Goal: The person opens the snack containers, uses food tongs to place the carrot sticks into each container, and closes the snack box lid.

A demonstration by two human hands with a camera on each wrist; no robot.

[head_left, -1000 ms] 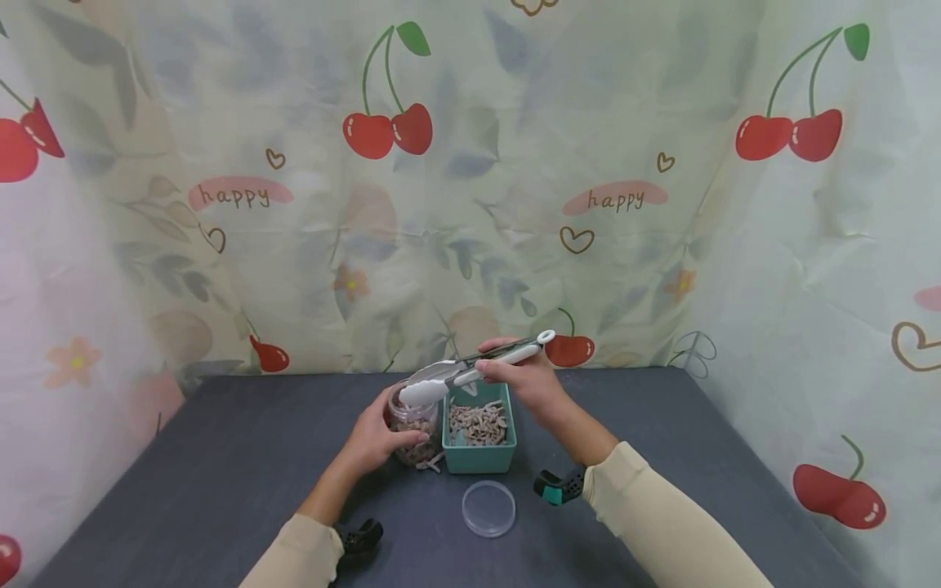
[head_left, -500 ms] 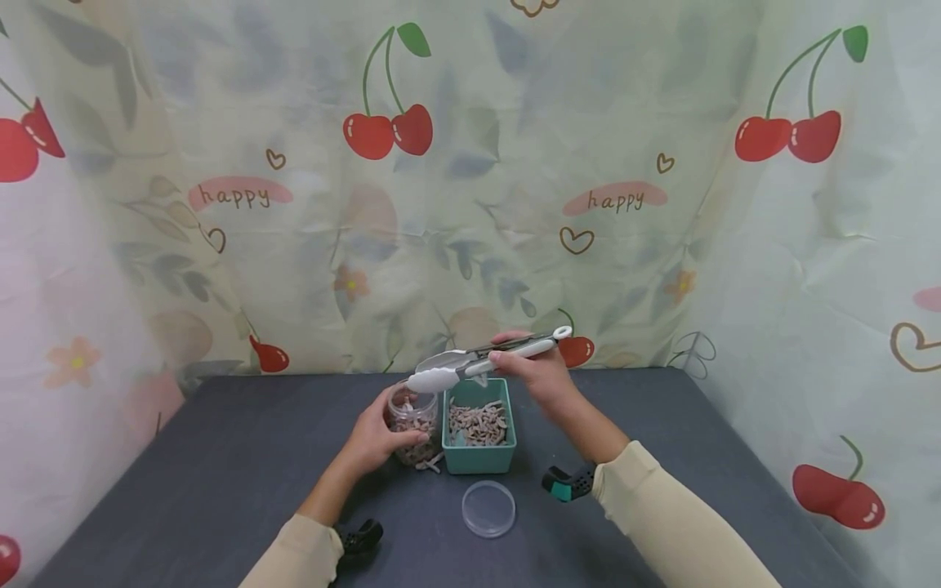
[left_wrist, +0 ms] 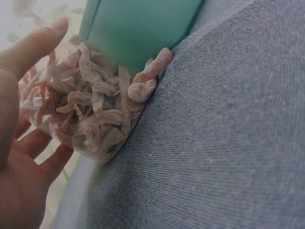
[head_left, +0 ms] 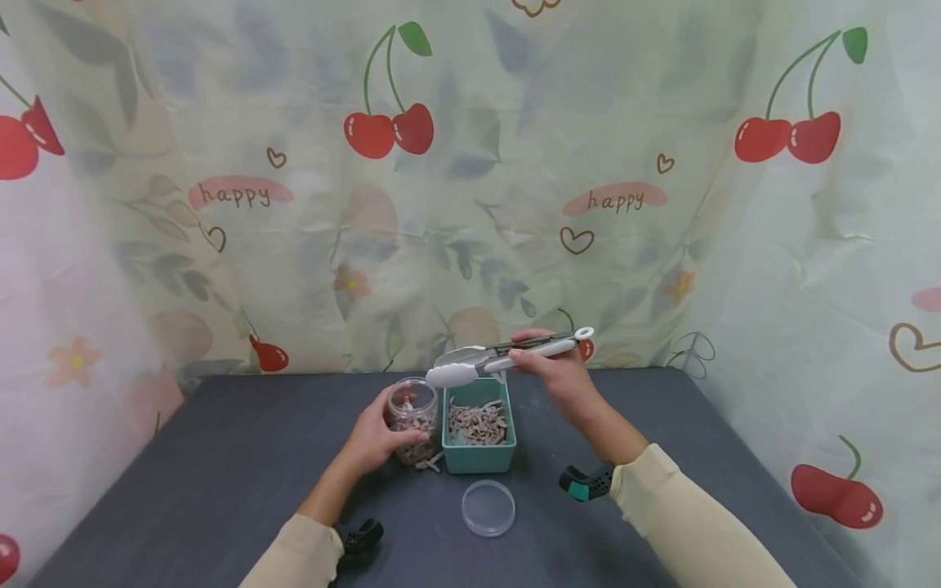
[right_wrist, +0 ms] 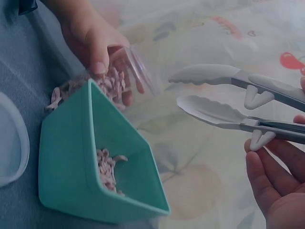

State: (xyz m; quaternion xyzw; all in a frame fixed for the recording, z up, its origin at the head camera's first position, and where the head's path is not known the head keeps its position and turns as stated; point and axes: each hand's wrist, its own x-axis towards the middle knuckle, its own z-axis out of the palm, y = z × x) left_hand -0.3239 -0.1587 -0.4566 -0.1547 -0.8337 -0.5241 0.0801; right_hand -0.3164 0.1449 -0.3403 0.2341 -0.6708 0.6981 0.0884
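Tongs: metal kitchen tongs with white-and-grey handles (head_left: 502, 362), raised in the air near the far end of the bin, tips towards the jar and apart from it; the pale heads have scalloped edges, stand parted, and each arm bears a small white V-shaped foot.
Right grip: right hand (head_left: 555, 374), fingers and thumb closed on the handles.
Jar: clear round wide-mouthed jar (head_left: 412, 420), standing uncovered on the surface, part-filled with pale pinkish-brown, twisted, powdery-looking pieces (left_wrist: 95, 100).
Left grip: left hand (head_left: 375, 433), thumb and fingers curved round the jar's side.
Stray pieces: stubby twisted pieces (left_wrist: 148, 78), lying just outside the jar's base.
Bin: teal rectangular open bin (head_left: 479, 460), just right of the jar, holding a heap of similar pieces (head_left: 478, 420).
Lid: round translucent lid (head_left: 488, 508), flat in front of the bin.
Surface: dark grey-blue ribbed cloth (head_left: 220, 457).
Arms: cream sleeves (head_left: 691, 523), black wrist straps (head_left: 360, 536).
Writing: "happy", twice on the pale curtain (head_left: 470, 204), amid red cherries (head_left: 388, 133) and brown hearts.
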